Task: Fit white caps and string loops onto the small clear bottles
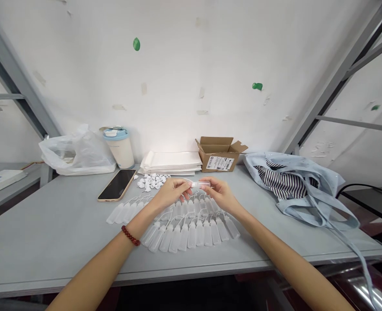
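Between my two hands lies a small clear plastic bottle [203, 184], held level above the table. My right hand [221, 193] pinches its body end. At the other end the fingers of my left hand [172, 191] close around the white neck; whether a cap sits there is hard to make out. Below my hands, rows of similar translucent bottles [191, 235] lie flat, with thin white loops at their necks. A pile of small white caps [152, 181] sits just beyond my left hand.
On the grey table [81, 242], a phone [117, 185] lies left of the caps. Along the wall stand a plastic bag [77, 151], a lidded cup [119, 149], a stack of white sheets [171, 162] and an open cardboard box [221, 156]. A blue cloth bag [320, 172] fills the right side.
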Demonstrator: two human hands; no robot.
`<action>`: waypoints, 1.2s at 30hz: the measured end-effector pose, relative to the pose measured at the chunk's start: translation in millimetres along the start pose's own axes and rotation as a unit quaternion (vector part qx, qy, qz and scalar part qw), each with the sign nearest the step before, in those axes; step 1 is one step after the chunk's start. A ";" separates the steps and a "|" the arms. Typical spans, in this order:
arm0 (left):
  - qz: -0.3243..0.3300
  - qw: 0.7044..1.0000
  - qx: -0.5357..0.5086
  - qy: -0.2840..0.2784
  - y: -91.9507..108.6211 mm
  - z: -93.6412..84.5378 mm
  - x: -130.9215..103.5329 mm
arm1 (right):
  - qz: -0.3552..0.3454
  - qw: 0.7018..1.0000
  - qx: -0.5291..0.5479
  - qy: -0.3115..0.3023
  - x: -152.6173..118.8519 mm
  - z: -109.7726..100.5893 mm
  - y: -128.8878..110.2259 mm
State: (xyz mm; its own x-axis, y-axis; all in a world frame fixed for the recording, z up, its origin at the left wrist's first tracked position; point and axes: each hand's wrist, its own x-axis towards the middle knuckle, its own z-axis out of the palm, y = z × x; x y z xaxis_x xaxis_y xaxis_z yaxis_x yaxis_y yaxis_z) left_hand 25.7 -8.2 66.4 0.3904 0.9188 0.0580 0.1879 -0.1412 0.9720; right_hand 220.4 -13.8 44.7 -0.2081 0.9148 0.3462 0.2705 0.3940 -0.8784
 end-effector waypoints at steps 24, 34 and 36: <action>-0.003 0.996 -0.078 -0.045 -6.5 3.2 -0.5 | -0.043 0.998 -0.041 0.023 -4.6 0.9 -5.7; 0.188 0.957 0.219 0.028 -7.3 11.2 -5.4 | 0.033 0.999 0.043 -0.006 -3.1 -0.2 -8.1; 0.217 0.940 0.257 0.046 -9.7 12.7 -4.7 | 0.048 0.996 0.070 -0.011 -2.0 0.2 -7.6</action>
State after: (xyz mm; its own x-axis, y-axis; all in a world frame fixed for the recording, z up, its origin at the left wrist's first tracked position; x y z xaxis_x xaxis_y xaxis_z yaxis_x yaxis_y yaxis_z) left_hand 33.6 -15.8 53.8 0.4555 0.7578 0.4671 0.4495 -0.6487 0.6141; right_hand 218.6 -18.6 50.5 -0.2091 0.9448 0.2524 0.1576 0.2873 -0.9448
